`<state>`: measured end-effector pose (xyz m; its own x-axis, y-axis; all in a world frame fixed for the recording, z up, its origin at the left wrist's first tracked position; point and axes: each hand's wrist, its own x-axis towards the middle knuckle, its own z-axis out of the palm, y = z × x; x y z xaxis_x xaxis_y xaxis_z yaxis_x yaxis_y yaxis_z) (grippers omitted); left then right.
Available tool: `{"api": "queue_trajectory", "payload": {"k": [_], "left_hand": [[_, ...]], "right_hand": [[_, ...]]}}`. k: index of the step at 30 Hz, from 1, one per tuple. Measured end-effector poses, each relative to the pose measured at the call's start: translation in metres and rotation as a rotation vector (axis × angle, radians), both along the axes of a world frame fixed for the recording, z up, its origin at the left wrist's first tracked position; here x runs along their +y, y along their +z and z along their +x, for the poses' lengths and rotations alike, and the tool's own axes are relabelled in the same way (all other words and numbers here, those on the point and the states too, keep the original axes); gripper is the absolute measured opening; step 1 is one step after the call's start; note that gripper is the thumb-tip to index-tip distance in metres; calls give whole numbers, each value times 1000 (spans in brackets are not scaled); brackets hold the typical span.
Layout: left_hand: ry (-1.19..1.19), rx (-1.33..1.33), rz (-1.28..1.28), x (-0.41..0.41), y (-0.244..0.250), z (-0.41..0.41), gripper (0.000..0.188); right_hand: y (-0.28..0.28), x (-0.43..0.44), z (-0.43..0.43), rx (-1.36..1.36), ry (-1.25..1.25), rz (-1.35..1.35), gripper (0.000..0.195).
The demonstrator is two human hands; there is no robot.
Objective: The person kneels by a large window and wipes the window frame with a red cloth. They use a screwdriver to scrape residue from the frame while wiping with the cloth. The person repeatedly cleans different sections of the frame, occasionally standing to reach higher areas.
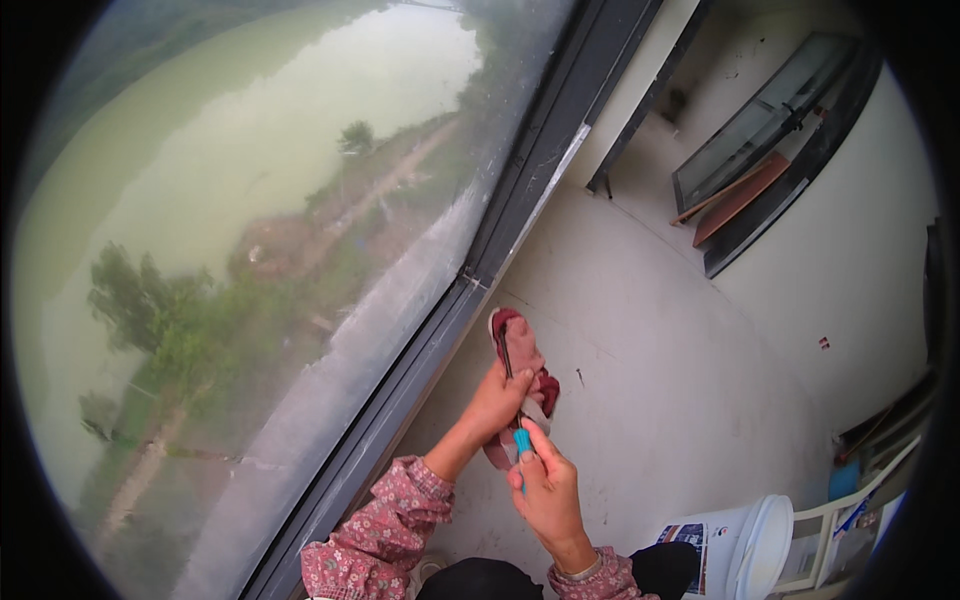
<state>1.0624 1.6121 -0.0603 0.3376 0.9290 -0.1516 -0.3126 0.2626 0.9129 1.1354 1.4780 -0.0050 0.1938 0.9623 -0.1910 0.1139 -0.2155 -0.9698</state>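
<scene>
My left hand (501,405) grips a pink and dark red cloth (523,341), perhaps a sock or glove, together with a thin dark rod. That rod lies lengthwise along the cloth and runs toward a turquoise handle (522,441), so it looks like a screwdriver. The fingers of my right hand (551,487) are closed around the handle, just below my left hand. Part of the cloth hangs behind the handle. My hands hide some of the rod and the cloth's middle.
A large window with a dark metal frame (442,337) runs along my left. At the lower right stands a white plastic bucket (765,532) beside a white metal frame (825,536). Glazed door panels (757,127) and a reddish board (742,199) lean at the upper right.
</scene>
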Motion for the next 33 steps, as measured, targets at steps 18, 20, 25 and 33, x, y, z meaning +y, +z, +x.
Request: {"api": "queue_trajectory", "payload": {"k": [18,20,25,33], "left_hand": [[106,-1,-8,14,-16,6,37],[3,-53,-42,-13,-14,12,38],[-22,91,146,-50,0,34,45],[143,-266,14,-31,15,47,56]], "right_hand": [[-23,5,9,-131,62,97,45],[-4,-21,-1,-111,22,7,47],[15,-65,34,-26,-48,-73,44],[68,-17,94,-79,132,62,40]]}}
